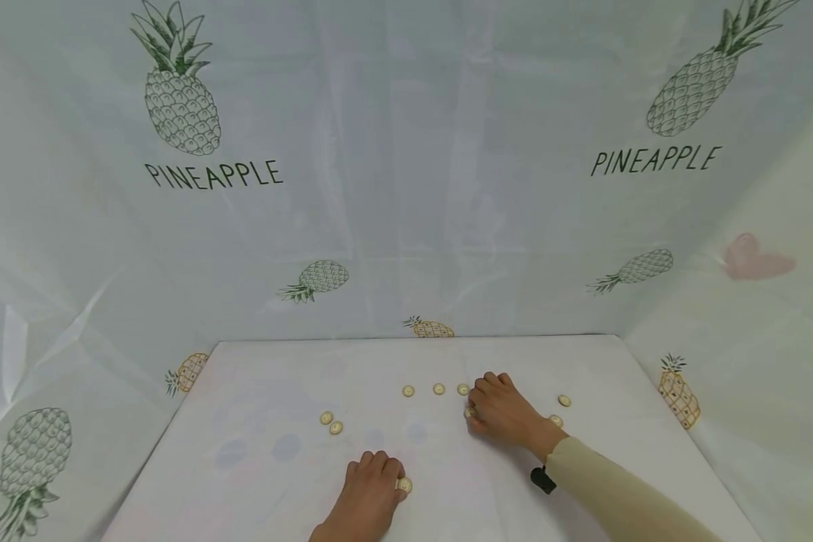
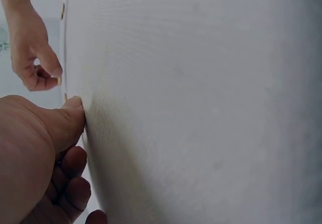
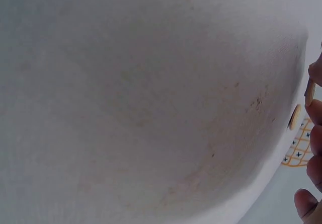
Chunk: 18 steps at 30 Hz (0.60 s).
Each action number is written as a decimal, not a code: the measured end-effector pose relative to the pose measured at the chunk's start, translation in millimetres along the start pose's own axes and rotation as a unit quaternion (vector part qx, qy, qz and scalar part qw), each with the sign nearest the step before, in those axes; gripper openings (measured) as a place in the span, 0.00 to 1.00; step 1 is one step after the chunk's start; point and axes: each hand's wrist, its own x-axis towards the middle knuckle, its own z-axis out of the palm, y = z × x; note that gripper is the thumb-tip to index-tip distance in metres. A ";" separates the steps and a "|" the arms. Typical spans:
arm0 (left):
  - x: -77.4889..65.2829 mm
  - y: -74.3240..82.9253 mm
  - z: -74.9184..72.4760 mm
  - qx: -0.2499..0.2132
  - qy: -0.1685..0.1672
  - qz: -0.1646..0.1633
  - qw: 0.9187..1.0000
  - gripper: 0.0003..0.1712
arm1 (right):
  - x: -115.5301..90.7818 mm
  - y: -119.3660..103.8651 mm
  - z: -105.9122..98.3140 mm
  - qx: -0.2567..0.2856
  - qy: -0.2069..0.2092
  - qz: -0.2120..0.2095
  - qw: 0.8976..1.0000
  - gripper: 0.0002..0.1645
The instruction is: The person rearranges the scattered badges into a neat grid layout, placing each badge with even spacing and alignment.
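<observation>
Near the front of the white table, my left hand (image 1: 369,493) pinches a small round cream disc (image 1: 404,485) between thumb and fingers. That disc is mostly hidden by the thumb in the left wrist view, where the left hand (image 2: 35,143) fills the lower left. Farther back and to the right, my right hand (image 1: 504,410) pinches another disc (image 1: 470,412) just above or on the tabletop. Its edge shows between thumb and finger in the right wrist view as a thin tan disc (image 3: 310,92). A loose disc (image 1: 463,389) lies just beyond the right fingertips.
Two discs lie left of the middle, one disc (image 1: 327,418) almost touching another disc (image 1: 336,427). Along the back are a disc (image 1: 409,391) and a disc (image 1: 439,389). Beyond the right wrist lie a disc (image 1: 564,400) and a partly covered disc (image 1: 556,420). Pineapple-print cloth (image 1: 406,188) surrounds the table (image 1: 257,391).
</observation>
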 end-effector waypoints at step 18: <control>-0.3 -0.8 2.5 0.007 0.016 0.008 1.000 0.15 | -1.1 -0.7 2.2 0.037 -0.021 0.020 0.999 0.11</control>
